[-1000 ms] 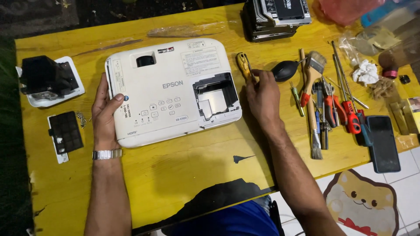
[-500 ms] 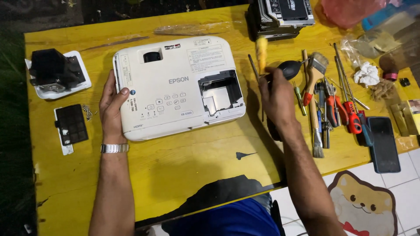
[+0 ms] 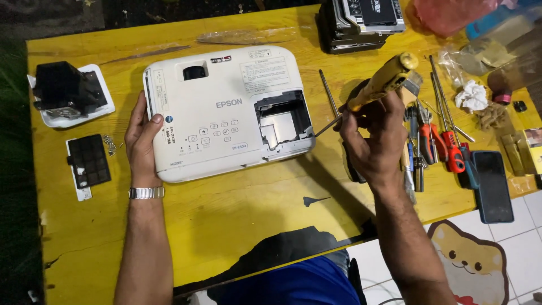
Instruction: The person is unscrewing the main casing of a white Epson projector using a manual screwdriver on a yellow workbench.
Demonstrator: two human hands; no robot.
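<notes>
You work at a yellow wooden table (image 3: 237, 226) with a scratched, worn top and chipped dark patches along its near edge. To your right lies a white tiled floor (image 3: 522, 248) bearing a cartoon dog mat (image 3: 471, 262). Beyond the far edge, dark ground (image 3: 84, 14). Lighting is bright and overhead.

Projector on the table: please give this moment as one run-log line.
left hand: on projector edge | right hand: holds yellow-handled screwdriver | cover bay: open
</notes>
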